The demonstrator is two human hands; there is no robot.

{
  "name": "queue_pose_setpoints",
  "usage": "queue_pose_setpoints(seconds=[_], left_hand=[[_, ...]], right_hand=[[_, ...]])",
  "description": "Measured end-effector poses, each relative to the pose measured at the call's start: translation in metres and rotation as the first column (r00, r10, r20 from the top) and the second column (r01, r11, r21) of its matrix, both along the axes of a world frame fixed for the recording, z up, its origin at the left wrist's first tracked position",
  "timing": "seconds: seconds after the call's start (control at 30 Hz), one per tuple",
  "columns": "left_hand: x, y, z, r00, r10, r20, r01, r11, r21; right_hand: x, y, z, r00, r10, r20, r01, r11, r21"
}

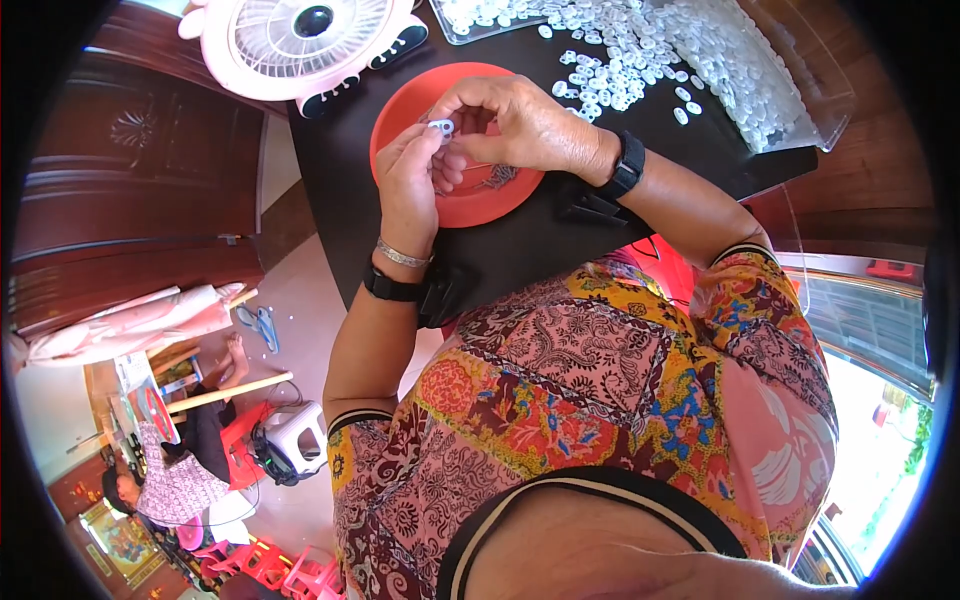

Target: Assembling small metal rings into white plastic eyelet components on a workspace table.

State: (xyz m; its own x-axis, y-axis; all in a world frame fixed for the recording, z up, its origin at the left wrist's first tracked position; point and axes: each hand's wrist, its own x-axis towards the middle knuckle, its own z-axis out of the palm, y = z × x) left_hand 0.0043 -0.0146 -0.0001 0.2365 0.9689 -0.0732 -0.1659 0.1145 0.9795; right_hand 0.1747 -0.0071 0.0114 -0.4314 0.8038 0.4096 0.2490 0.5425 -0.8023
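A small white oval plastic piece with holes (441, 127) is pinched between the thumb and fingers of my left hand (408, 180). My right hand (525, 122) arches over from the right, its fingers bent and closed close to that piece. What the right fingertips hold, if anything, is too small to make out. Both hands are above a round orange-red tray (462, 212) on the dark table. Inside the tray, partly covered by my hands, lies a small heap of grey metal screws or pins (497, 177).
Loose white oval pieces (610, 85) spread across the table's far side. More fill a clear plastic bin (765, 90) at far right. A pink-white fan (310, 40) stands far left. Left, beyond the table, are another person (185, 480) and a white stool (300, 438).
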Motion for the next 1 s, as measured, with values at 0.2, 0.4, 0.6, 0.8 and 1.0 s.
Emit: queue_pose_setpoints(seconds=[0.2, 0.4, 0.6, 0.8, 1.0], left_hand=[[0.001, 0.001, -0.005, 0.997, -0.041, -0.060, 0.042, 0.999, 0.028], [-0.002, 0.001, -0.007, 0.996, -0.043, 0.079, 0.039, 0.998, 0.054], [-0.002, 0.000, -0.007, 0.997, -0.050, 0.051, 0.045, 0.996, 0.079], [0.001, -0.006, -0.002, 0.999, -0.001, 0.051, -0.002, 0.997, 0.075], [0.001, -0.011, -0.001, 1.000, 0.010, 0.014, -0.012, 0.991, 0.136]], right_hand=[[-0.004, 0.004, -0.008, 0.974, -0.166, 0.154, 0.094, 0.916, 0.389], [-0.004, 0.001, -0.005, 0.973, -0.157, 0.167, 0.075, 0.906, 0.417], [-0.004, -0.001, -0.002, 0.977, -0.130, 0.167, 0.058, 0.924, 0.378], [-0.006, -0.003, 0.002, 0.976, -0.123, 0.177, 0.056, 0.937, 0.345], [-0.008, -0.004, 0.003, 0.979, -0.138, 0.152, 0.069, 0.918, 0.390]])
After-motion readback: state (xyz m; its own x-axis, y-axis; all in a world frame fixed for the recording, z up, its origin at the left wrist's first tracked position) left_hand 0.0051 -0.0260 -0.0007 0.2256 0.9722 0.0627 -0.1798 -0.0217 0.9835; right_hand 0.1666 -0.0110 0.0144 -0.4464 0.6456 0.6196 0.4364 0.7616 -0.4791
